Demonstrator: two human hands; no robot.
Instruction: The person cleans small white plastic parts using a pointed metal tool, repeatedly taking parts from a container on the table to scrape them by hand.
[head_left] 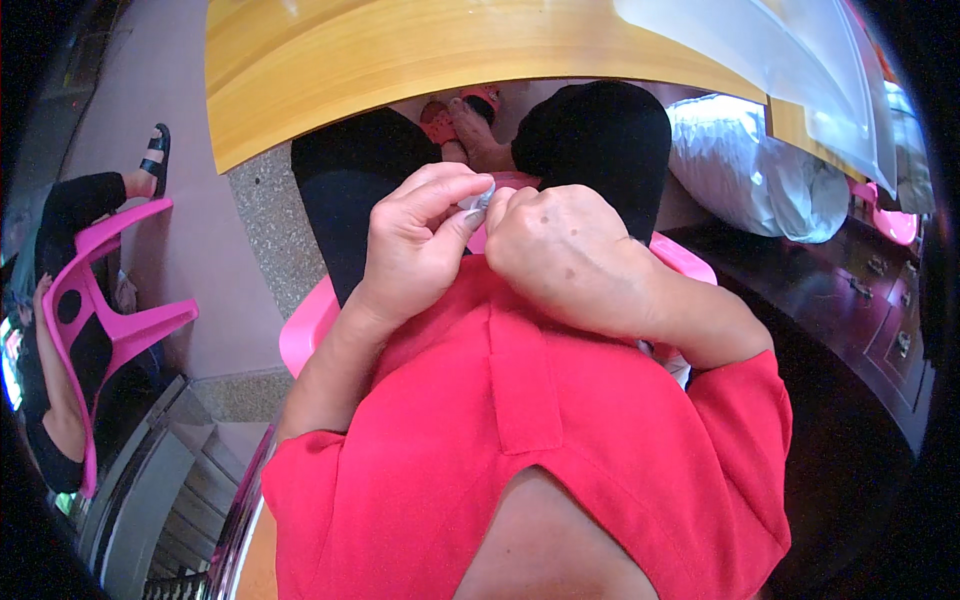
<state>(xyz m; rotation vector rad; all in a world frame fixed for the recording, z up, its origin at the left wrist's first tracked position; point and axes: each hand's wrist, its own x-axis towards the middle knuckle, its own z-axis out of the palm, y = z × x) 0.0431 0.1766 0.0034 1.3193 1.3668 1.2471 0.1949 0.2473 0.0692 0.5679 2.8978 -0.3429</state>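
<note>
My left hand [425, 225] pinches a small, clear or whitish piece [479, 200] between thumb and forefinger, above my lap. It looks like thin plastic, but its kind is too small to make out. Close against it on the right is my right hand [560, 250], curled with its back turned up. The fingertips of the right hand meet the same small piece, and most of its fingers are hidden behind the knuckles. Both hands are held in front of my red top [430, 390], over my dark trousers [595, 130].
A wooden table [400, 60] with a translucent sheet [800, 70] on its right stands ahead. Beneath its right side is a white plastic bag [750, 165]. I sit on a pink chair [312, 325]. Another person sits on a pink chair [130, 330] at far left. Dark drawers [850, 300] stand right.
</note>
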